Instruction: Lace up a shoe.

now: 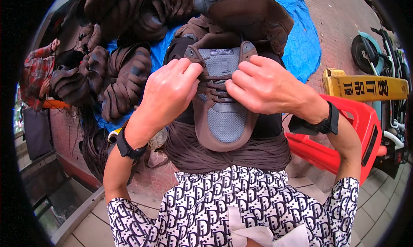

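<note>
The patterned shirt is nearest; I see the left hand and right hand pinching brown lace of one shoe upper.

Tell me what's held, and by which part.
The shoe upper, by its laced opening: left grip at the left side, right grip at the right. Whether they pinch lace or edge is hidden.

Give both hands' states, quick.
Left hand: closed, apparently pinching the brown shoelace of the shoe upper.
Right hand: closed, apparently likewise; exact pinch hidden.
</note>
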The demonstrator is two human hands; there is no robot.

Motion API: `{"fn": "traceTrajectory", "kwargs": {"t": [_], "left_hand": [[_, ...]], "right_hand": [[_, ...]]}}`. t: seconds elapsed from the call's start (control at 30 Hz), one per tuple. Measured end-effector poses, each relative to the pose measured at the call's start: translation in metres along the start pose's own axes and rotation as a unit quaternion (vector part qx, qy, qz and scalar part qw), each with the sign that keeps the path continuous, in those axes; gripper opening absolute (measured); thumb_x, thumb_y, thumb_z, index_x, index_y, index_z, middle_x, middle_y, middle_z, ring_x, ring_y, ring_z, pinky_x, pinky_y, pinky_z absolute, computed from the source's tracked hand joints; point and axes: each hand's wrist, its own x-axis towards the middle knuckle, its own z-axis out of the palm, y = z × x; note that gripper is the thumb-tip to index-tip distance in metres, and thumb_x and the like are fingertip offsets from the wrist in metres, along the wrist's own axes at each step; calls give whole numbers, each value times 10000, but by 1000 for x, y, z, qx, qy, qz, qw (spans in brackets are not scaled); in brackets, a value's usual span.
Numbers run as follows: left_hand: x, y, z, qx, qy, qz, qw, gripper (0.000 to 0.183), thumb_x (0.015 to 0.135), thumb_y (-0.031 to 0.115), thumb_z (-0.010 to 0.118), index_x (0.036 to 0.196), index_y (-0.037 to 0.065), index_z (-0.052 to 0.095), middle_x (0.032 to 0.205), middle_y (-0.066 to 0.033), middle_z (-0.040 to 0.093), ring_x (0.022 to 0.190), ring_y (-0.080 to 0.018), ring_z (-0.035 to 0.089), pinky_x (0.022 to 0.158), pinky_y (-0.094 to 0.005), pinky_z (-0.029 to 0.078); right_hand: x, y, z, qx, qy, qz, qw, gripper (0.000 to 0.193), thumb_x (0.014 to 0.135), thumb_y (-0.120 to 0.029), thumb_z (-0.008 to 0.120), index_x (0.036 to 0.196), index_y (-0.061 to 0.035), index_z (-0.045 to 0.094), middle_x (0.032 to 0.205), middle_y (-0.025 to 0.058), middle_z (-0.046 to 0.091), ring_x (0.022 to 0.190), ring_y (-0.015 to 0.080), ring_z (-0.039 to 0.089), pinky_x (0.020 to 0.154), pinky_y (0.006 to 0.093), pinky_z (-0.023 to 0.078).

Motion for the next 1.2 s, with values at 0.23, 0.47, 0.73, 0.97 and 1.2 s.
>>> {"fn": "traceTrajectory", "kwargs": {"t": [0.23, 0.47, 0.73, 0.97, 1.2], "left_hand": [[3, -4, 16, 85, 31, 28, 996, 183, 637, 1, 581, 793, 39, 493, 689, -93, 470, 649, -253, 518, 565, -342, 437], [3, -8, 5, 141, 56, 32, 988, 173, 619, 10, 578, 755, 32, 474, 670, -84, 465, 646, -243, 519, 564, -332, 437], [-7, -7, 7, -178, 45, -186, 965, 255, 695, -41, 608, 933, 2, 528, 820, -139, 574, 743, -273, 590, 645, -301, 473], [-11, -16, 16, -113, 62, -99, 987, 230, 716, -48, 589, 935, 5, 543, 820, -117, 571, 720, -226, 584, 654, -287, 466], [-2, -14, 5, 80, 69, -25, 994, 198, 631, -68, 573, 801, 7, 503, 723, -124, 508, 668, -292, 540, 585, -363, 450]], "right_hand": [[-4, 10, 8, -8, 80, -18, 997, 176, 590, -148, 559, 720, -32, 532, 608, 29, 444, 537, 161, 465, 480, 276, 383], [-18, -3, 39, 7, 254, 103, 962, 263, 582, -140, 570, 814, -19, 595, 669, 43, 506, 551, 160, 495, 473, 270, 403], [-24, -2, 32, 146, 237, 202, 939, 164, 607, -24, 624, 769, -18, 602, 716, 72, 561, 642, 223, 562, 568, 307, 473], [-17, 0, 21, 207, 235, 212, 926, 166, 610, -25, 648, 765, -32, 591, 762, 70, 561, 681, 223, 561, 573, 301, 469], [-10, 5, 15, 88, 104, 103, 985, 174, 581, -86, 579, 747, -38, 558, 740, 57, 539, 673, 209, 545, 560, 291, 463]]}}
